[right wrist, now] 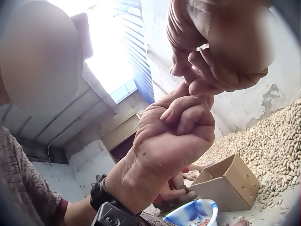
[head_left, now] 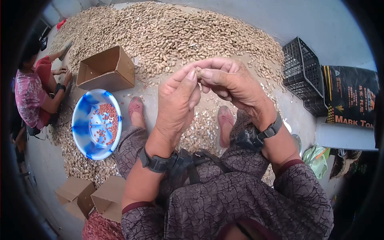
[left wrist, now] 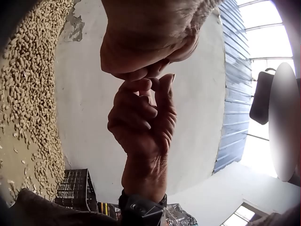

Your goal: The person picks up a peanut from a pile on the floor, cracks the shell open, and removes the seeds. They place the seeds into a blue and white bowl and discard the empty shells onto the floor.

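Observation:
In the head view a peanut [head_left: 198,72] is pinched between the two hands, over the gap between the person's feet. My left hand [head_left: 176,98] grips one side with thumb and curled fingers. From the other side my right hand [head_left: 240,82] pinches it, thumb tip right at the shell. The left wrist view has the right hand [left wrist: 141,115] facing the underside of the left hand [left wrist: 146,47], fingertips meeting. Across from the right hand [right wrist: 225,52], the left hand [right wrist: 174,122] shows folded fingers in the right wrist view; fingers mostly hide the peanut there.
A blue-and-white basin [head_left: 80,136] holds shelled red peanuts. Beside it stands an open cardboard box [head_left: 124,70]. Unshelled peanuts [head_left: 176,30] heap along the wall; empty shells [head_left: 200,132] litter the floor. Another person [head_left: 34,94] sits at left. A black crate [head_left: 302,68] stands at right.

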`<state>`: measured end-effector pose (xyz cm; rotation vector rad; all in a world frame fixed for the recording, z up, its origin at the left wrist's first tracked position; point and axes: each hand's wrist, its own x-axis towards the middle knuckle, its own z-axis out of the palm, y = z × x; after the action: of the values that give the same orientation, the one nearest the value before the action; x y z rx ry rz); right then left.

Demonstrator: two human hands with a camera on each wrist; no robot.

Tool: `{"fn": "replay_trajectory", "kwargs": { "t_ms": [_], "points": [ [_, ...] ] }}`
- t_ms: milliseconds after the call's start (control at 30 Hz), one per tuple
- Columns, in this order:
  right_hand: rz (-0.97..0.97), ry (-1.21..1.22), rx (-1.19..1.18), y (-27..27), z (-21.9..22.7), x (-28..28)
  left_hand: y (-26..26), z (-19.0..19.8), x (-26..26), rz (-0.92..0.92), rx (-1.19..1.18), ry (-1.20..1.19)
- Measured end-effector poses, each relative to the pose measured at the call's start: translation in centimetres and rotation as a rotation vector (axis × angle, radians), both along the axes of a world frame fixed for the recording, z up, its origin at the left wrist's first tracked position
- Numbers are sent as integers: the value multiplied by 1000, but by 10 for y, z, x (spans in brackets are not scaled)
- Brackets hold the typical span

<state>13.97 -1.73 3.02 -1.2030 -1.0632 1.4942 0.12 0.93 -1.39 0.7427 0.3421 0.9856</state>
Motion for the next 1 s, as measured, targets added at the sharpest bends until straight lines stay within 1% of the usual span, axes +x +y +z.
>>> {"fn": "replay_trajectory", "kwargs": {
  "t_ms": [33,100,133,167,233,267,333,400,433,500,567,633,667,700,800,833,900,967,1000],
  "points": [
    [-14,23,4,-2,2,-1,-1,-1,1,-4,-11,1],
    [-5,38,-16,-3,1,1,-4,0,2,85,37,21],
    [-19,19,3,-5,-2,2,-5,3,1,70,92,102],
    [-34,-1,21,-6,-4,3,-5,2,0,61,76,106],
    [-49,-44,53,-7,-8,6,-4,-1,0,7,82,197],
    [-46,-45,49,-8,-9,8,-5,3,1,35,64,203],
    [-42,-48,48,-8,-14,14,-1,-3,0,18,71,232],
    [-82,-138,51,-11,-22,24,1,-7,-3,17,61,315],
    [-64,-129,48,-9,-20,31,2,-10,-5,13,55,314],
    [-36,-185,127,-7,-9,46,4,-16,-8,-3,36,409],
    [0,-299,112,-1,4,63,1,-12,-9,3,35,426],
    [-3,-427,132,5,7,78,-1,-9,-9,-17,29,485],
    [20,-490,179,11,-3,92,-2,-9,-10,-15,23,489],
    [23,-487,175,15,-15,106,-3,-9,-10,-39,18,494],
    [-6,-576,1,20,-59,141,-5,-8,-13,-72,-19,496],
    [-16,-613,-41,18,-81,150,-5,-6,-16,-88,-49,496],
    [-47,-644,-207,12,-138,172,-1,-2,-23,-87,-84,521],
    [-85,-618,-367,-2,-186,178,4,3,-29,-94,-122,544],
    [-101,-620,-387,-9,-217,183,7,5,-31,-61,-157,554]
  ]
}}
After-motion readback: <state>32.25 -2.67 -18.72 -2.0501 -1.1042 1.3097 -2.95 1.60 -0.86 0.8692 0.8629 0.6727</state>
